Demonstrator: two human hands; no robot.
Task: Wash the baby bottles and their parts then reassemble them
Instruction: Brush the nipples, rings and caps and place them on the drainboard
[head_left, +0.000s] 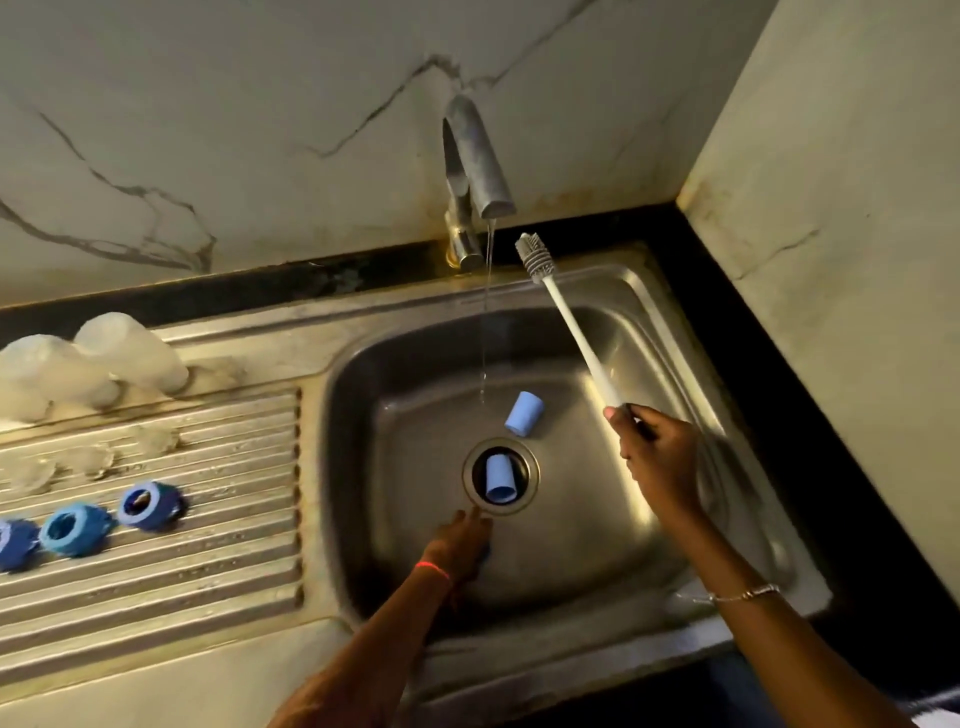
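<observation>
Washing step: my right hand (657, 457) grips the brush (571, 327), bristles up by the tap (478, 156). My left hand (460, 540) reaches the drain's (527, 491) near edge beside a cap (500, 478). I cannot tell whether it holds anything. A second cap (523, 414) lies toward the sink's (363, 415) back. Next, I think: lift a cap and scrub inside.

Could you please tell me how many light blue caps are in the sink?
2: one cap on the basin floor by the water stream, another cap in the drain. A blue bit under the left hand may be a third.
</observation>
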